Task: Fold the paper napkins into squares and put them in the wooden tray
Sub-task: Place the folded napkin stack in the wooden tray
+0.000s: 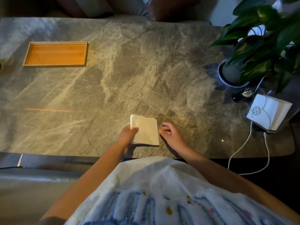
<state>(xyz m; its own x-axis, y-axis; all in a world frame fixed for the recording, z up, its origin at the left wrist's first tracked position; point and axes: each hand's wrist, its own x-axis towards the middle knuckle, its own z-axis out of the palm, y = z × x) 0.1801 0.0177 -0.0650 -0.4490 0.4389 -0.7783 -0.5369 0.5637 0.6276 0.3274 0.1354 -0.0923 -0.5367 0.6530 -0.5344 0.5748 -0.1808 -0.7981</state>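
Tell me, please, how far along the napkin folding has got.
Done: one white napkin looks folded into a square. In hand: the left hand grips its left edge, the right hand open beside it. Left: the wooden tray at far left holds nothing yet, so the napkin must go in.

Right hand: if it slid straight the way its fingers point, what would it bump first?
Probably the folded napkin, close beside the right hand; the left hand grips it.
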